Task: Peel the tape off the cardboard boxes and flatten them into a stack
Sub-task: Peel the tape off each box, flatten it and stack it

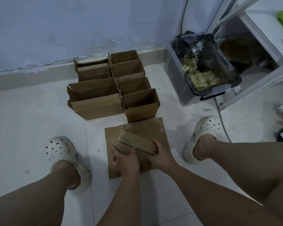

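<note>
While left hand (124,162) and right hand (160,155) are gripping its ends, small brown cardboard box (137,142) is hanging over flattened brown cardboard sheet (153,129); open brown cartons (104,88) are standing beyond, white floor tiles (31,119) stretching leftward.

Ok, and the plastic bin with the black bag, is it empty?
Not empty. Crumpled yellowish scraps lie heaped inside the black bag that lines the bin.

The small box (137,141) hides part of the flattened cardboard (147,128) beneath it.
</note>
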Action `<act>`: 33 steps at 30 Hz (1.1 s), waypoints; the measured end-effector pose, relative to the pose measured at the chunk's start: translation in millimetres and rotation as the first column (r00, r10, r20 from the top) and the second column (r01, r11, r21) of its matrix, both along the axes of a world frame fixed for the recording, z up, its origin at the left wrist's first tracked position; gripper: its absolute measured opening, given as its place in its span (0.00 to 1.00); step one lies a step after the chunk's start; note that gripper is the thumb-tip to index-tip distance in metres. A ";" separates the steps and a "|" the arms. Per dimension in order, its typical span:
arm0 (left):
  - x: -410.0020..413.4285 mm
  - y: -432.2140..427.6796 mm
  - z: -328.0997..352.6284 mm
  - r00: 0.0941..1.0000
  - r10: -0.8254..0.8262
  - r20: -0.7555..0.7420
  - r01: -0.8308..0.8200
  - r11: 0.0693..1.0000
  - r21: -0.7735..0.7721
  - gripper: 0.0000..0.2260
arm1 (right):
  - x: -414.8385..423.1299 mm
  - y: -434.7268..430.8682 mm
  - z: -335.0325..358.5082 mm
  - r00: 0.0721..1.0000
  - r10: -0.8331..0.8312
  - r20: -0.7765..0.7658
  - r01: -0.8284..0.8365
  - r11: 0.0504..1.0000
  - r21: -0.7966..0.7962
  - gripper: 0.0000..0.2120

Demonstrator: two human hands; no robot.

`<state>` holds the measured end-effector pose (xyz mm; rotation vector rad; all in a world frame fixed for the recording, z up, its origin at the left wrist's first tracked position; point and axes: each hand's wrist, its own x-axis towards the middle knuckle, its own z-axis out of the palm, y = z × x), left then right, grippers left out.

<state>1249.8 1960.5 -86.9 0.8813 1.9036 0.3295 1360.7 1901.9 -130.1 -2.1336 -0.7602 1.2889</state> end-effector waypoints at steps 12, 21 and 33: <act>3.5 -4.1 -14.1 0.989 0.093 0.113 -0.091 0.996 -0.023 0.40 | -0.7 -1.3 1.6 0.839 0.306 0.450 -0.294 0.951 -0.098 0.29; 3.9 -7.1 -19.1 0.985 0.128 0.119 -0.125 0.992 -0.031 0.43 | 0.5 -6.9 2.7 0.875 0.339 0.345 -0.325 0.940 -0.098 0.30; -5.9 -10.7 -13.0 0.961 0.239 0.137 -0.244 0.969 0.024 0.38 | -6.5 -3.5 16.6 0.898 0.365 0.247 -0.354 0.931 -0.090 0.36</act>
